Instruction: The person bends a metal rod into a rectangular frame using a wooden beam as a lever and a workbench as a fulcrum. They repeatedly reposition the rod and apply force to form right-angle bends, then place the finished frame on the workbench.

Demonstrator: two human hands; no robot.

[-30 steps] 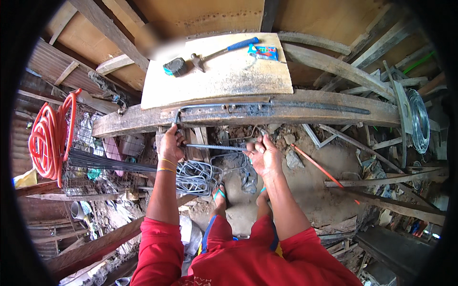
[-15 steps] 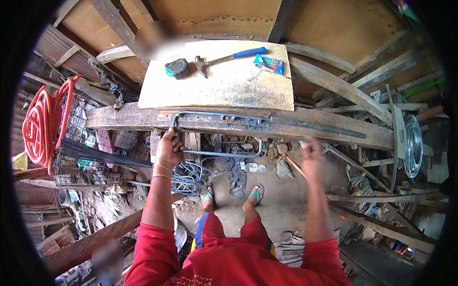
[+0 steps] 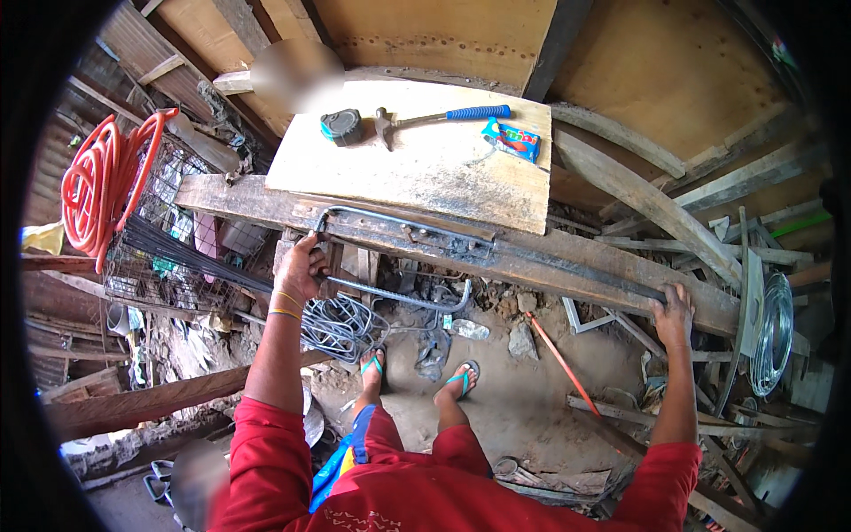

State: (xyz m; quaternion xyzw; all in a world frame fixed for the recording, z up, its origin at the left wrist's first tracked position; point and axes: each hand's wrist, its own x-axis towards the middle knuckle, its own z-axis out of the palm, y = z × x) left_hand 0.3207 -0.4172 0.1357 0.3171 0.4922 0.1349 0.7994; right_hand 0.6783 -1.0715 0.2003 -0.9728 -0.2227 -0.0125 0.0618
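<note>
My left hand [image 3: 300, 268] is closed on a steel rod [image 3: 399, 300] bent into a long, open rectangular shape. The rod's far side lies along the wooden beam [image 3: 222, 197], beside metal pegs [image 3: 409, 232] fixed there. Toward the beam's right end, my right hand [image 3: 675, 317] is closed round the end of a long dark metal bar [image 3: 585, 269]. That bar lies along the beam's top, its other end near the pegs.
Behind the beam, a pale board [image 3: 399, 182] carries a tape measure [image 3: 341, 128], a blue-handled hammer [image 3: 479, 113] and a blue packet [image 3: 511, 140]. A red hose coil [image 3: 97, 191] hangs left; a wire coil [image 3: 773, 341] is right. Grey cable [image 3: 341, 330] lies below.
My right hand has moved up and right, from over the ground onto the dark bar's end. My left hand still holds the bent rod. The whole view has tilted.
</note>
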